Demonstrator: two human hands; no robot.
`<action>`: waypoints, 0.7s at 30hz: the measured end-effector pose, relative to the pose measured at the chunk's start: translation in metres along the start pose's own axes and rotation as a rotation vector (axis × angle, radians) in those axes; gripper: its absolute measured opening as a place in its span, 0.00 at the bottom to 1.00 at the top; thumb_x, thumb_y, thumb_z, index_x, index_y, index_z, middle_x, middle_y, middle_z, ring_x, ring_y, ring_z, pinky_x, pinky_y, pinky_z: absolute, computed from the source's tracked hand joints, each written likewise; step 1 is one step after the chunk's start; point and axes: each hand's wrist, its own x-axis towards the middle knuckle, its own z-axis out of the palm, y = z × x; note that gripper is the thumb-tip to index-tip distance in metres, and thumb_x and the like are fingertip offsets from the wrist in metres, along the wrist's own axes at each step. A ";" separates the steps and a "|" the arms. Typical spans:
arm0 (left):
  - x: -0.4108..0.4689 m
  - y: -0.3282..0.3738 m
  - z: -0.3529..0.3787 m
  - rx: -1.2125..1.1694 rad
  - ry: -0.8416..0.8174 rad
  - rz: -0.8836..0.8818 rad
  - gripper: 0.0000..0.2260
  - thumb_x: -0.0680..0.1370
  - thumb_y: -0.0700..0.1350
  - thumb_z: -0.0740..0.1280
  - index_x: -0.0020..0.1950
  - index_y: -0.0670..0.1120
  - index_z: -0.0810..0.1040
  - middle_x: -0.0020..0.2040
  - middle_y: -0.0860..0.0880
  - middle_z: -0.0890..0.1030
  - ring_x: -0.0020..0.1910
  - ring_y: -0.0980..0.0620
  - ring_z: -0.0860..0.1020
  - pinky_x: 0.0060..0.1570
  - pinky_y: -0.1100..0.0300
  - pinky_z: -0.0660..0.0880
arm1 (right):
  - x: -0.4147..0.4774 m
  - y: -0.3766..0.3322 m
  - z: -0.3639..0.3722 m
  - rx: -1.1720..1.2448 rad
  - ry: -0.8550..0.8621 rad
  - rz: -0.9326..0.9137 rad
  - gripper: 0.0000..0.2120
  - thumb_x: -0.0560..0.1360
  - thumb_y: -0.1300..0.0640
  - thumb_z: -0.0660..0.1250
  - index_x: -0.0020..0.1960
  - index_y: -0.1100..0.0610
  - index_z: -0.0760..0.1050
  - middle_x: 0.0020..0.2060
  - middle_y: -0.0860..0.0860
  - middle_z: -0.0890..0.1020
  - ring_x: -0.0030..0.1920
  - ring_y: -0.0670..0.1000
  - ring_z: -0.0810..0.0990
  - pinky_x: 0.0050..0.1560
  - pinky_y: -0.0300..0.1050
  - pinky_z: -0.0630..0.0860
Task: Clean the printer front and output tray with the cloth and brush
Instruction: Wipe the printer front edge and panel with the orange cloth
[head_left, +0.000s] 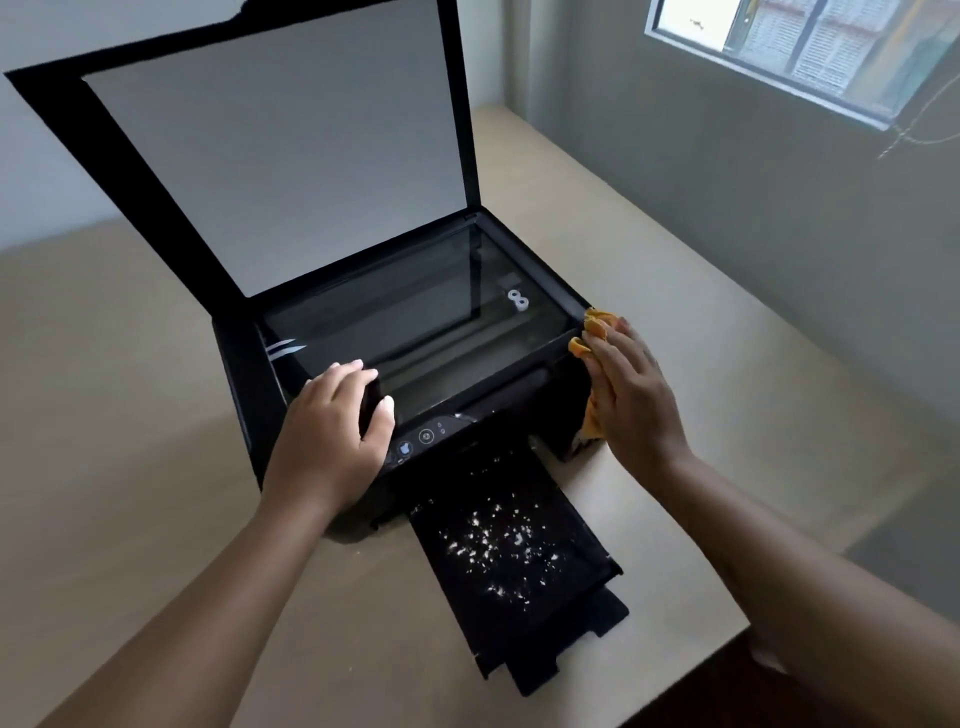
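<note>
two bare hands work a boxy black plastic printer (240, 395) on a beige table (130, 364). the right hand (631, 395), fingers straight and close together, presses a crumpled orange cloth (595, 325) flat against the printer's upper right side, near the front corner, apparently wiping the casing there. the left hand (332, 431) sits on the front left edge of the top, fingers curled over the frame, likely to steady the machine against the push from the other side. something dark shows between its thumb and fingers; whether that is the brush or part of the frame cannot be told. the flat black scanner lid (285, 156) stands raised behind, leaving the dark glass plate (415, 322) bare. the long black output tray (462, 608) is pulled out toward the person and strewn with small white specks (493, 540), so that part of the job looks undone. judging by this, the cleaning is at an early stage.
</note>
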 end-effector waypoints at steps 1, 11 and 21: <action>0.000 -0.002 0.001 0.006 0.004 0.008 0.23 0.78 0.55 0.56 0.67 0.43 0.74 0.69 0.45 0.73 0.72 0.47 0.67 0.72 0.50 0.62 | -0.005 -0.001 0.002 -0.011 -0.003 -0.041 0.16 0.82 0.58 0.59 0.67 0.61 0.74 0.68 0.56 0.74 0.74 0.56 0.64 0.72 0.54 0.66; 0.002 -0.006 0.003 0.017 0.019 0.036 0.26 0.77 0.59 0.54 0.66 0.44 0.74 0.68 0.45 0.73 0.68 0.45 0.69 0.68 0.48 0.66 | -0.041 0.013 -0.024 -0.016 0.061 -0.091 0.12 0.79 0.54 0.64 0.59 0.57 0.68 0.55 0.61 0.77 0.49 0.60 0.78 0.44 0.52 0.78; -0.001 -0.003 0.002 0.027 0.026 0.027 0.25 0.76 0.60 0.55 0.66 0.46 0.73 0.69 0.48 0.73 0.69 0.47 0.69 0.67 0.47 0.66 | -0.077 0.041 0.022 0.032 -0.061 0.230 0.09 0.78 0.60 0.67 0.55 0.55 0.70 0.50 0.56 0.76 0.46 0.55 0.75 0.44 0.43 0.68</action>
